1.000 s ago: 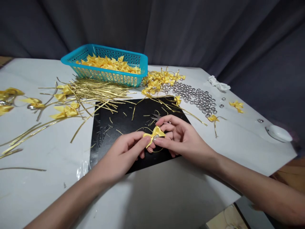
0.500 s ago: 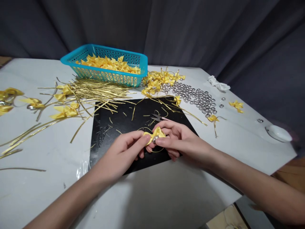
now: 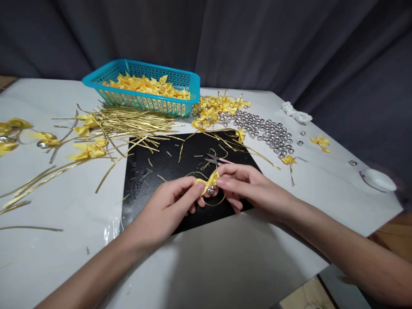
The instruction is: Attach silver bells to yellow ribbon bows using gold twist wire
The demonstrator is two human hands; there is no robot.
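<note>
Between my hands, over the black mat (image 3: 141,201), is a yellow ribbon bow (image 3: 213,177). A silver bell (image 3: 210,189) sits at the middle of the bow, and a thin gold cord (image 3: 210,204) loops below it. My left hand (image 3: 175,197) pinches the bow's left side between thumb and fingers. On the other side, my right hand (image 3: 243,184) has its thumb and forefinger closed on the right loop. Small scissors (image 3: 215,159) lie on the mat just beyond my right hand, partly hidden by it.
A blue basket (image 3: 195,88) of yellow bows stands at the back. Before it lies a pile of gold cords (image 3: 135,120). To its right are finished bows (image 3: 219,104) and many silver bells (image 3: 257,126). A white dish (image 3: 380,180) is near the right edge.
My right thumb has shifted off the bell onto the bow's right loop, so more of the bell shows. My left hand keeps its pinch.
</note>
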